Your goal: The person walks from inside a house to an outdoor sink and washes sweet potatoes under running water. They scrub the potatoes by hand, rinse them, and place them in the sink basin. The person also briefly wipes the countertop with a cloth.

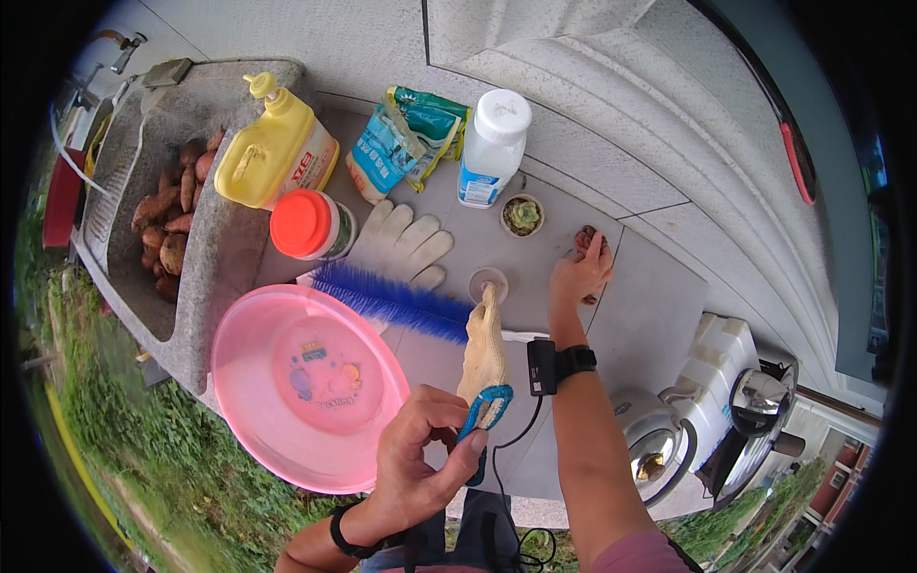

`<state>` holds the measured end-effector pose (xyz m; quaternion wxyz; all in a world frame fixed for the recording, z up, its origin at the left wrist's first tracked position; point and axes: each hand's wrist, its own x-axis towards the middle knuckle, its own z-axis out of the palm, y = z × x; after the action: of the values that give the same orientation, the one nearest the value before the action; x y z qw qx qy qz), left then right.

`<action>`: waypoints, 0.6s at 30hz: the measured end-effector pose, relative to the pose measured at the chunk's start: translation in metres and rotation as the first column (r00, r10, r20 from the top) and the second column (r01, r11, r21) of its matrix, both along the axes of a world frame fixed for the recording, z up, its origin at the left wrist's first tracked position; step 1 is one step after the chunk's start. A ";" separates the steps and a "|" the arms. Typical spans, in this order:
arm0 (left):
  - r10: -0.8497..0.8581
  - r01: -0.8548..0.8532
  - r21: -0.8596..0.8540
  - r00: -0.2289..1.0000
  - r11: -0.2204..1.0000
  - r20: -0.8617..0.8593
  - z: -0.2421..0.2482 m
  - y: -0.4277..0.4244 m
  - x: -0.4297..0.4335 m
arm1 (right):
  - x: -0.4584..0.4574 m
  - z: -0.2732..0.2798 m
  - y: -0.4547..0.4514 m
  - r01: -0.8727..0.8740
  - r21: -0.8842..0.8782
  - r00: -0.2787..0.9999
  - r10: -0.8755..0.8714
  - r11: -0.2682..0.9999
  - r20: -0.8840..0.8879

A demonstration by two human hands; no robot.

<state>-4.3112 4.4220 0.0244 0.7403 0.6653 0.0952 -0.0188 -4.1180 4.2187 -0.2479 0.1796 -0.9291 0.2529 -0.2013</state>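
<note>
My left hand [430, 448] pinches the blue-edged cuff of a cream knitted glove [483, 358], which hangs over the tiled counter. My right hand [582, 276] reaches to the far part of the counter, its fingers around a small reddish-brown object [586, 240] that they partly hide. Left of this hand stands a small potted succulent [523, 215]. A small round cup [489, 285] is partly behind the glove's tip. A blue bristle brush [401, 301] lies beside a white work glove [405, 243] on the counter.
A pink plastic basin [308, 387] sits at the near left. Behind it are a red-lidded jar [311, 225], a yellow pump bottle [276, 154], plastic packets [387, 154] and a white-capped bottle [491, 154]. A stone sink [229, 236] holds sweet potatoes [172, 222]. A metal kettle [648, 444] stands at right.
</note>
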 end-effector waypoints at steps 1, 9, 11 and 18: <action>-0.002 0.002 0.011 1.000 1.000 0.007 -0.001 0.001 0.000 | 0.009 0.002 0.012 -0.066 0.044 0.998 0.066 0.997 -0.002; -0.017 0.016 0.028 1.000 0.999 0.017 -0.007 0.007 -0.003 | 0.060 0.008 0.028 -0.422 0.122 0.899 0.398 0.898 0.182; -0.013 0.013 0.021 1.000 1.000 0.012 -0.008 0.007 -0.004 | 0.063 0.011 0.028 -0.437 0.255 0.896 0.393 0.862 0.207; -0.027 0.027 -0.002 0.999 1.000 -0.025 -0.012 -0.001 -0.009 | 0.076 0.021 0.041 -0.707 0.246 0.707 0.670 0.663 0.225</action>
<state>-4.3205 4.4207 0.0125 0.7392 0.6657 0.0955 -0.0373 -4.0418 4.2593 -0.2271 0.4019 -0.9011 -0.0996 -0.1285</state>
